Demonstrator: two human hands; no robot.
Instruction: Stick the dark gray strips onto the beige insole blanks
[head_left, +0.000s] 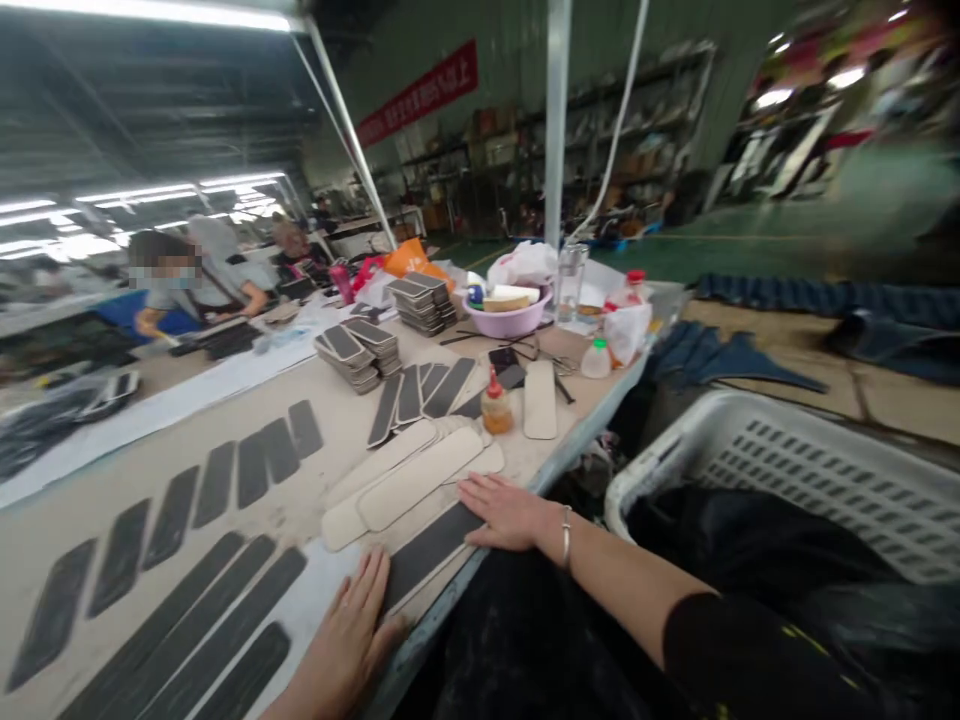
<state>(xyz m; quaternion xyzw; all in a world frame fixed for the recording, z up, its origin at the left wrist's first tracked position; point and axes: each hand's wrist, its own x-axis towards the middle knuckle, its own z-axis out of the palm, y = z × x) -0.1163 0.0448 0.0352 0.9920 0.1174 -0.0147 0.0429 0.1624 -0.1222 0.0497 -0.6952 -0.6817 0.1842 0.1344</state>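
Note:
A dark grey strip with a pale border (429, 552) lies flat at the table's near edge, between my two hands. My left hand (354, 618) rests at its left end, fingers stretched out. Over its right end lies my right hand (506, 512), flat with the fingers extended and a bracelet at the wrist. Just beyond the strip, several cream rounded panels (424, 478) overlap in a loose pile. Long dark strips (217, 610) lie on the left beside my left hand, partly on white paper.
A row of shorter dark pieces (214, 485) lies farther left. Stacked pieces (360, 355), a glue bottle with a red tip (496, 405) and a purple basin (508, 320) stand beyond. A white plastic crate (675, 440) is on my right. Another person (195, 285) works across the table.

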